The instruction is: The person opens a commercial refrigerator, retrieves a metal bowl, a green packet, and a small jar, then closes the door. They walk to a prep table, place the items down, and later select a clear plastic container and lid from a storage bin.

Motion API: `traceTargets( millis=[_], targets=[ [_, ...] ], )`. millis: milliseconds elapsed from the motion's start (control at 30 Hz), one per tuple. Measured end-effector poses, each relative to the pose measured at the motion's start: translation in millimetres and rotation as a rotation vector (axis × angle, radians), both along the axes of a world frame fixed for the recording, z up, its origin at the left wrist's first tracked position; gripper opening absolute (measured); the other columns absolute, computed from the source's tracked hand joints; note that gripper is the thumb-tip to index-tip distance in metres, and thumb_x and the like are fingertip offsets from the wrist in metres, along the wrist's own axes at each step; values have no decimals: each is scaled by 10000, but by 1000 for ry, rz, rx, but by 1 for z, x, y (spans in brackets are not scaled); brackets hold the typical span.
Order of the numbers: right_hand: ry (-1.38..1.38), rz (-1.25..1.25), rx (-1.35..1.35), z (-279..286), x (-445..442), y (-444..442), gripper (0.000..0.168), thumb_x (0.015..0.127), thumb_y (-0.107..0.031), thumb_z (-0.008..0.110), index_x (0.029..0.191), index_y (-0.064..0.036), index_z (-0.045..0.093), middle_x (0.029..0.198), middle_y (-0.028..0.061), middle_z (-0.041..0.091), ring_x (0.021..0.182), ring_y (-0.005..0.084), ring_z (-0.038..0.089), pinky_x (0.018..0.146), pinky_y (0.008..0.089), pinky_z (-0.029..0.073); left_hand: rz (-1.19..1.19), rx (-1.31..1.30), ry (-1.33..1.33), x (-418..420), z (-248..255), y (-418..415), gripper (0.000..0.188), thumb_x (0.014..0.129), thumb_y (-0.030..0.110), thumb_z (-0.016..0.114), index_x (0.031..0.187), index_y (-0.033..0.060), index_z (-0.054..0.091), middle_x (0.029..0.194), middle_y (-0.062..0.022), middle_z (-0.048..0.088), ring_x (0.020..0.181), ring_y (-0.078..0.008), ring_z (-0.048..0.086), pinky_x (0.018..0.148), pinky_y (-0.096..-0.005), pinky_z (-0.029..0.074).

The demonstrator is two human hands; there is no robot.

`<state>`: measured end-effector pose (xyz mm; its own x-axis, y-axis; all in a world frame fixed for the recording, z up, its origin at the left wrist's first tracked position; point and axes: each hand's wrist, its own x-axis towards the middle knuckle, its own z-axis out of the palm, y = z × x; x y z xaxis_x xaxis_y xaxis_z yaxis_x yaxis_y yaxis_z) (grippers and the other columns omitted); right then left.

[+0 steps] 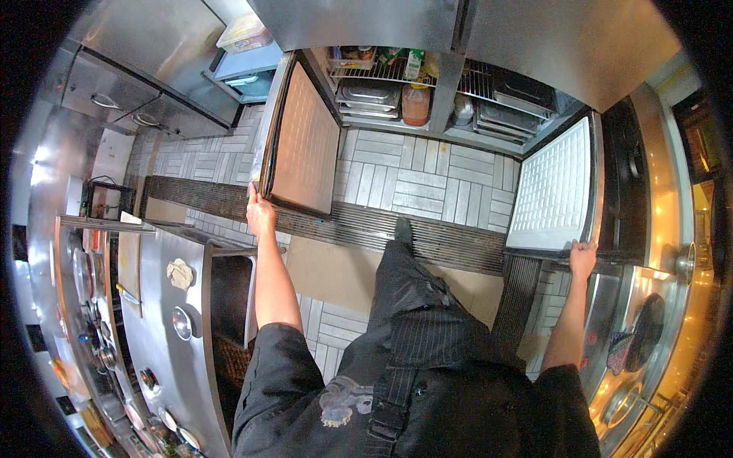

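Two refrigerator doors stand open before me, one on each side of the cabinet. My left hand (260,214) is at the outer edge of the left refrigerator door (306,137), whose inner panel looks orange. At the lower corner of the right refrigerator door (552,189), with its white ribbed inner panel, my right hand (583,257) has its fingers curled over the edge. Between the doors, wire shelves (378,74) hold a green and white carton (413,64) and other goods. Below them are lidded metal pans (369,97) and a jug of orange-brown liquid (416,105).
Left of me is a steel counter (163,252) with a crumpled cloth (180,273), a metal bowl (182,323) and a knife (128,294) on a cutting board (129,263). A cooking station with a dark pan (645,332) stands right. A ribbed mat (366,226) crosses the tiled floor.
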<state>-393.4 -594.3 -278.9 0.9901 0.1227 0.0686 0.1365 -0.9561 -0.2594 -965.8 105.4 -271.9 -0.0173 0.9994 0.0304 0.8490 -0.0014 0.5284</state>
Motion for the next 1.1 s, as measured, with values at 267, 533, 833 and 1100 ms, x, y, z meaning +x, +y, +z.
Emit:
traceTargets(
  millis=[267,533,833,1100],
  targets=[
    [28,-60,424,10,17,76,231,942,-220,690,1025,-13,753,1006,133,756,985,255,694,920,358,510,44,185,10,63,41,8,402,1051,199,508,1397,15,598,1258,-253,679,1169,-428,648,970,-468,518],
    [1156,5,1151,-27,-8,459,337,1015,-245,643,1287,-50,600,1218,109,705,1078,227,678,906,415,559,-639,-382,-598,258,-87,28,173,1033,106,554,994,22,701,943,-135,730,911,-235,697,845,-352,539],
    [1242,224,1177,-143,40,834,432,1000,-175,657,1396,-39,551,1321,109,629,1165,254,635,951,401,540,-894,-505,-518,431,-226,156,253,1067,243,518,1189,60,643,1081,-199,724,971,-423,698,837,-494,545],
    [420,348,507,-207,82,935,408,984,-162,686,1368,-46,607,1388,94,603,1244,264,586,1052,391,469,-1034,-303,-598,484,-330,260,372,997,406,629,1007,40,694,912,-197,733,845,-382,717,771,-494,547]
  ],
)
